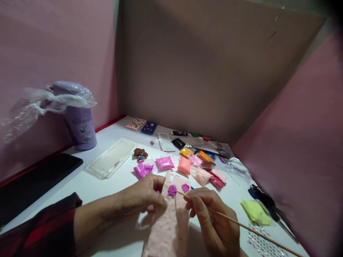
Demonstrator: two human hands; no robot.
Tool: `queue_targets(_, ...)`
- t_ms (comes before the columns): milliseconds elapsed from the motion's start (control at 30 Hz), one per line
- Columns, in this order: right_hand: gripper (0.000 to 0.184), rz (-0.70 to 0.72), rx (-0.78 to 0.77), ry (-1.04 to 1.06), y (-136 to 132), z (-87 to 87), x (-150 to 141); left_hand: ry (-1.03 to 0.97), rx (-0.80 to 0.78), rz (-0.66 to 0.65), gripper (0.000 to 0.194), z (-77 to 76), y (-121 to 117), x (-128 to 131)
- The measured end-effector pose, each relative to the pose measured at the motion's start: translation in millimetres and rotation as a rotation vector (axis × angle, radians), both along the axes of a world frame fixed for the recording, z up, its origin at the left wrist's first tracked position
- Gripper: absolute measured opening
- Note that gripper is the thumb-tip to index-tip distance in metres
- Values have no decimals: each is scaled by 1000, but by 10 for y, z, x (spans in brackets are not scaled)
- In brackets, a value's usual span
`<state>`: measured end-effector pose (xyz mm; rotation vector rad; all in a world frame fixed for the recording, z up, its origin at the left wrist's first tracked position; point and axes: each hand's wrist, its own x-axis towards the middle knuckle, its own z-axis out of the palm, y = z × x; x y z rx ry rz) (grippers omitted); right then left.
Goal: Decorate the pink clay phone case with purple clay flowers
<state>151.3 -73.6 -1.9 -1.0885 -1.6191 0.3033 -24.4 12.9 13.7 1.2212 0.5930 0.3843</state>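
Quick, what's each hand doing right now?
Left hand: closed, holding the pink case by its edge.
Right hand: closed around a thin wooden stick, tip at a purple flower.

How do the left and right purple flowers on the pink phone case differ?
The left flower looks larger, the right flower smaller. The wooden stick ends at the left flower's edge; the right flower is clear of it. Both are purple with frilly edges.

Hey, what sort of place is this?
Probably a craft table, given the bright packets of what looks like clay, the small shiny gems, and the left hand holding a pink-coated phone case.
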Motion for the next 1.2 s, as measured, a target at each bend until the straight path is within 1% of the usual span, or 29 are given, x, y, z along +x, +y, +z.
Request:
queue_targets(267,15,11,-10,-21,0,12,7,12,-3,-1,21,11,-19,-4)
queue_targets(433,15,-16,-1,0,-5,-11,15,22,18,8,23,12,-18,-5)
queue_targets(633,15,-26,-6,4,-8,-14,8,14,6,9,25,16,-17,2)
queue_targets(733,15,-26,18,17,-14,-9,5,5,10,8,27,8,-17,-2)
queue_targets(1000,19,-48,87,36,-70,5,16,15,14,11,24,-6,3,0)
queue_targets(1200,19,-53,75,23,-51,5,3,19,15,15,22,-23,11,-4)
